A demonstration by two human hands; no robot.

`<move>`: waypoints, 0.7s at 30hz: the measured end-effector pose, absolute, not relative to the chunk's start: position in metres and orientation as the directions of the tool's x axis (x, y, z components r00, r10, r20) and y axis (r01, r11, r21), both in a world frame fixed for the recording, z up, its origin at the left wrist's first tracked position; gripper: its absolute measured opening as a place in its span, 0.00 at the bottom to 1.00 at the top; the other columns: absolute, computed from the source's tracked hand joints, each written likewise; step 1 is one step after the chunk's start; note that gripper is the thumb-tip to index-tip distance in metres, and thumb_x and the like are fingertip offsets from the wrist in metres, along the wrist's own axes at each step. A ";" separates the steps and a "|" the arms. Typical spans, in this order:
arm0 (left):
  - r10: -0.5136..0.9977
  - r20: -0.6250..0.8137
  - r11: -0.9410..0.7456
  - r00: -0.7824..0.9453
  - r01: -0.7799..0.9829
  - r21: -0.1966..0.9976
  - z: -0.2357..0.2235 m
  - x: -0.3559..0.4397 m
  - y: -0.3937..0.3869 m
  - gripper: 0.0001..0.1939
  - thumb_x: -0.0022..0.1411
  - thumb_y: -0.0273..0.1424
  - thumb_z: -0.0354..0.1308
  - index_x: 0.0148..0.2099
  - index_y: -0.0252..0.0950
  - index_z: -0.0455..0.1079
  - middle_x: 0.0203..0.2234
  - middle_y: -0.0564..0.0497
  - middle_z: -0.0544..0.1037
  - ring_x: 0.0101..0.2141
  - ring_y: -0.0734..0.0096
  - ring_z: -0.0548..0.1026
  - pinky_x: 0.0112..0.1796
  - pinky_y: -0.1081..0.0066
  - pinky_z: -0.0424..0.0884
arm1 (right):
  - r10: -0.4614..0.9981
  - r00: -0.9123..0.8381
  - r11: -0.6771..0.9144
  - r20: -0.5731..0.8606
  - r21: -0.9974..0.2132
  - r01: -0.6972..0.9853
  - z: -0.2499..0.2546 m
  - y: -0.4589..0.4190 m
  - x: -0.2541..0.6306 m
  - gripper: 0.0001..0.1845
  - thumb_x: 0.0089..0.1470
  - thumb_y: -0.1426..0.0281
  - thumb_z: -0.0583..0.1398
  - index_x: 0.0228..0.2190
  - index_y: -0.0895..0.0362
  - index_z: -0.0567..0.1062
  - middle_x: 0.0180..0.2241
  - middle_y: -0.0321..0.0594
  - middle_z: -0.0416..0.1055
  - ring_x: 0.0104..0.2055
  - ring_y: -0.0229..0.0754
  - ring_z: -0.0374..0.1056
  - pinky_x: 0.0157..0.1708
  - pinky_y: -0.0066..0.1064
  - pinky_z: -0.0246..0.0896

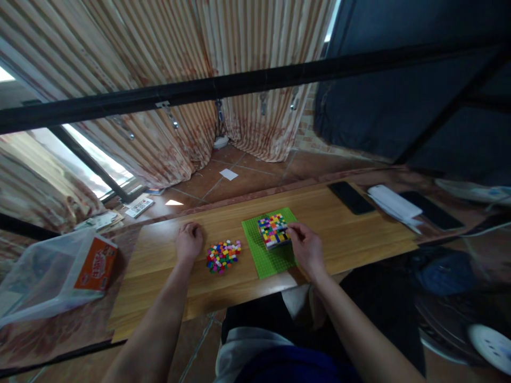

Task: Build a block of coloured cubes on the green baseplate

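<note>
On a green studded baseplate point(275, 261) stands a low square block of many-coloured toy bricks point(273, 229). My right hand point(307, 247) is at the block's right side, thumb and fingertips pinched together at its edge. Whatever small piece those fingertips may hold is too small to make out. My left hand point(189, 242) rests on the wooden board, fingers loosely curled in, with nothing visible in it. Between that hand and the baseplate lies a pile of loose small coloured bricks point(222, 256).
A dark phone point(351, 197) lies on the wooden board point(159, 276), right of the baseplate. Farther right are a white phone-shaped item point(393, 202) and another dark slab point(431, 209). A clear plastic bin point(43, 271) stands at the left. A dark metal bar point(239, 82) crosses beyond the board.
</note>
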State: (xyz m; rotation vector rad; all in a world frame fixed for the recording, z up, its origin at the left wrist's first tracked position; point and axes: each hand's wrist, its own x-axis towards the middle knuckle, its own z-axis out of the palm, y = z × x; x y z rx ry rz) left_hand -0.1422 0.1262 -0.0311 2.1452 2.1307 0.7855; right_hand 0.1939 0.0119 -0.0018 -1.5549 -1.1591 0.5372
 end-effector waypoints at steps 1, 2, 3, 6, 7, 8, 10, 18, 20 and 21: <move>0.941 0.333 -0.066 -0.060 0.933 0.355 -0.031 -0.142 0.126 0.16 0.60 0.31 0.47 0.42 0.35 0.74 0.42 0.41 0.78 0.45 0.55 0.74 0.50 0.59 0.69 | 0.877 0.429 0.032 0.218 -0.916 0.399 -0.002 0.008 0.199 0.17 0.57 0.58 0.56 0.38 0.57 0.78 0.37 0.47 0.80 0.39 0.47 0.75 0.41 0.38 0.68; 0.941 0.332 -0.065 -0.061 0.932 0.356 -0.031 -0.142 0.127 0.16 0.60 0.32 0.47 0.42 0.35 0.75 0.42 0.41 0.78 0.46 0.55 0.74 0.50 0.59 0.69 | 0.877 0.432 0.017 0.210 -0.913 0.408 -0.003 0.003 0.204 0.18 0.57 0.58 0.56 0.38 0.57 0.78 0.37 0.47 0.80 0.39 0.47 0.75 0.41 0.38 0.68; 0.941 0.332 -0.062 -0.065 0.931 0.359 -0.030 -0.142 0.127 0.16 0.60 0.32 0.47 0.42 0.35 0.75 0.43 0.42 0.78 0.46 0.55 0.74 0.50 0.58 0.69 | 0.878 0.434 0.002 0.202 -0.908 0.419 -0.003 -0.001 0.211 0.18 0.57 0.57 0.56 0.39 0.57 0.77 0.38 0.47 0.80 0.39 0.47 0.75 0.41 0.38 0.68; 0.945 0.321 -0.067 -0.058 0.929 0.364 -0.030 -0.143 0.128 0.17 0.60 0.33 0.46 0.42 0.34 0.75 0.43 0.40 0.79 0.46 0.54 0.74 0.50 0.57 0.69 | 0.874 0.442 -0.035 0.202 -0.881 0.471 -0.001 -0.012 0.234 0.19 0.57 0.57 0.55 0.40 0.57 0.77 0.38 0.46 0.79 0.40 0.47 0.75 0.42 0.39 0.68; 0.944 0.326 -0.072 -0.054 0.928 0.364 -0.031 -0.144 0.129 0.18 0.60 0.34 0.46 0.42 0.34 0.75 0.44 0.40 0.79 0.46 0.54 0.74 0.51 0.57 0.69 | 0.869 0.449 -0.049 0.208 -0.867 0.496 0.000 -0.014 0.243 0.19 0.57 0.58 0.54 0.40 0.57 0.77 0.39 0.47 0.79 0.40 0.47 0.75 0.42 0.39 0.68; 0.943 0.330 -0.080 -0.050 0.927 0.367 -0.032 -0.145 0.130 0.18 0.59 0.34 0.46 0.42 0.35 0.75 0.43 0.41 0.79 0.46 0.55 0.74 0.51 0.57 0.69 | 0.864 0.456 -0.068 0.213 -0.848 0.526 0.001 -0.015 0.253 0.19 0.57 0.58 0.54 0.40 0.57 0.76 0.38 0.46 0.79 0.39 0.47 0.74 0.42 0.39 0.68; 0.944 0.327 -0.089 -0.044 0.920 0.381 -0.033 -0.147 0.132 0.18 0.59 0.35 0.46 0.41 0.35 0.74 0.42 0.41 0.79 0.46 0.56 0.74 0.51 0.58 0.69 | 0.856 0.469 -0.123 0.216 -0.797 0.592 0.005 -0.012 0.276 0.20 0.57 0.59 0.54 0.42 0.58 0.75 0.38 0.47 0.78 0.37 0.47 0.74 0.41 0.39 0.68; 0.956 0.281 -0.040 -0.084 0.911 0.410 -0.031 -0.155 0.136 0.20 0.55 0.42 0.45 0.39 0.38 0.73 0.44 0.41 0.79 0.45 0.52 0.76 0.49 0.56 0.72 | 0.778 0.563 -0.414 0.280 -0.447 0.793 0.019 0.046 0.384 0.31 0.54 0.59 0.59 0.53 0.66 0.68 0.50 0.58 0.71 0.55 0.56 0.65 0.55 0.42 0.58; 0.956 0.265 -0.006 -0.123 0.899 0.438 -0.029 -0.154 0.135 0.19 0.53 0.44 0.47 0.38 0.41 0.73 0.44 0.44 0.79 0.46 0.51 0.76 0.50 0.55 0.71 | 0.769 0.597 -0.498 0.230 -0.371 0.784 0.019 0.064 0.404 0.35 0.52 0.57 0.61 0.55 0.67 0.67 0.52 0.60 0.69 0.57 0.58 0.63 0.55 0.43 0.57; 0.954 0.262 0.010 -0.146 0.889 0.458 -0.028 -0.152 0.135 0.18 0.52 0.45 0.48 0.37 0.43 0.73 0.43 0.45 0.79 0.45 0.51 0.76 0.49 0.54 0.71 | 0.762 0.618 -0.539 0.192 -0.341 0.770 0.018 0.073 0.412 0.37 0.52 0.55 0.62 0.55 0.67 0.66 0.52 0.60 0.68 0.57 0.60 0.63 0.54 0.44 0.57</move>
